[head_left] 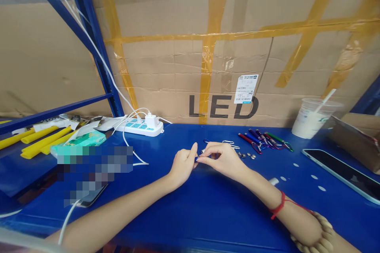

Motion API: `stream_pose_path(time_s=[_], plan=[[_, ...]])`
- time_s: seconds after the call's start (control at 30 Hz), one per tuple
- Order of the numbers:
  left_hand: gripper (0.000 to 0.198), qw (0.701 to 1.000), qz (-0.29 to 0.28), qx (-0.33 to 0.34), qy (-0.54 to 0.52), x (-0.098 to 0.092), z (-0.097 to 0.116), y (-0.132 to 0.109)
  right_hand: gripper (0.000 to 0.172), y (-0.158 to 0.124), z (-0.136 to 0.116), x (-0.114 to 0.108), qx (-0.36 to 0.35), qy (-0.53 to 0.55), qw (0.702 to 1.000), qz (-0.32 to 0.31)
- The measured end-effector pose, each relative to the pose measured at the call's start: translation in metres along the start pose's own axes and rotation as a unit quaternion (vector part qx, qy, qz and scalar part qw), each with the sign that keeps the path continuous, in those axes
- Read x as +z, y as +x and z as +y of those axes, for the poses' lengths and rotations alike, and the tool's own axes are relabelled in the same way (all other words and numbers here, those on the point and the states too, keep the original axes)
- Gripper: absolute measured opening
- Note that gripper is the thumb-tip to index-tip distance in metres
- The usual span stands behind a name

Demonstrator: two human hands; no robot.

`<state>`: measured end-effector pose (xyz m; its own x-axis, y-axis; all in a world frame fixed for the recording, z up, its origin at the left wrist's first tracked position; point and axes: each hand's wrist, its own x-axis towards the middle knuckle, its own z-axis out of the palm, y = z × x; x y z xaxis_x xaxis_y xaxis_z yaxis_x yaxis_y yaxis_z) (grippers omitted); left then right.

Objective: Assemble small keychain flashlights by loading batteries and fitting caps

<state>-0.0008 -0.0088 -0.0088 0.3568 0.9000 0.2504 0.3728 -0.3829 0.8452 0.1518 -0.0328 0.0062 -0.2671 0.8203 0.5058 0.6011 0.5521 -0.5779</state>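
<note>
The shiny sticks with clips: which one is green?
The rightmost stick, nearest the drink cup. Its body is green; the others look red, blue or purplish.

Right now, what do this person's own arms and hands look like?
No sleeves or gloves show. The left hand and its forearm show nothing worn. Behind the right hand, a thin red cord circles the wrist, with a chunky pale-brown beaded bracelet higher up.

- The tabletop [184,213] is shining, a smooth, painted-looking surface.
- The cardboard [166,12] is looking matt and creased.
- Its tape [218,4] is gleaming, glossy plastic.
- The slim tubes [246,139] are glinting like polished metal.
- The cup [308,122] is showing thin, clear plastic.
- The phone [341,174] is showing a smooth, glassy screen.
</note>
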Motion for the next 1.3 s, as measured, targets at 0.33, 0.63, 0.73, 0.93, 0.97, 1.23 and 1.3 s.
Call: stream_pose_path(time_s=[0.33, 0.63, 0.73, 0.93, 0.97, 1.23, 1.3], plan=[[0.060, 0.999, -0.011, -0.014, -0.027, 0.001, 0.000, 0.004, 0.022, 0.000, 0.000, -0.007, -0.011, -0.003, 1.000, -0.027], [0.061, 0.999, 0.001, -0.033, -0.042, 0.002, -0.002, 0.006, 0.017, 0.000, -0.003, -0.013, -0.037, -0.004, 0.998, -0.046], [0.062, 0.999, 0.003, -0.029, -0.041, 0.001, -0.001, 0.005, 0.018, 0.000, -0.003, -0.016, -0.036, 0.023, 0.997, -0.059], [0.061, 1.000, 0.000, -0.006, -0.012, 0.000, 0.003, 0.003, 0.023, 0.001, -0.005, -0.016, 0.000, 0.110, 0.991, -0.075], [0.062, 1.000, 0.000, 0.001, -0.005, 0.000, 0.003, 0.002, 0.022, 0.001, -0.006, -0.016, 0.012, 0.121, 0.990, -0.071], [0.063, 0.997, -0.019, 0.074, 0.018, -0.002, 0.002, -0.003, 0.026, 0.002, 0.000, -0.016, 0.106, 0.133, 0.982, -0.076], [0.063, 0.996, -0.025, 0.081, 0.019, -0.002, 0.001, -0.003, 0.024, 0.000, 0.003, -0.016, 0.106, 0.099, 0.986, -0.086]])
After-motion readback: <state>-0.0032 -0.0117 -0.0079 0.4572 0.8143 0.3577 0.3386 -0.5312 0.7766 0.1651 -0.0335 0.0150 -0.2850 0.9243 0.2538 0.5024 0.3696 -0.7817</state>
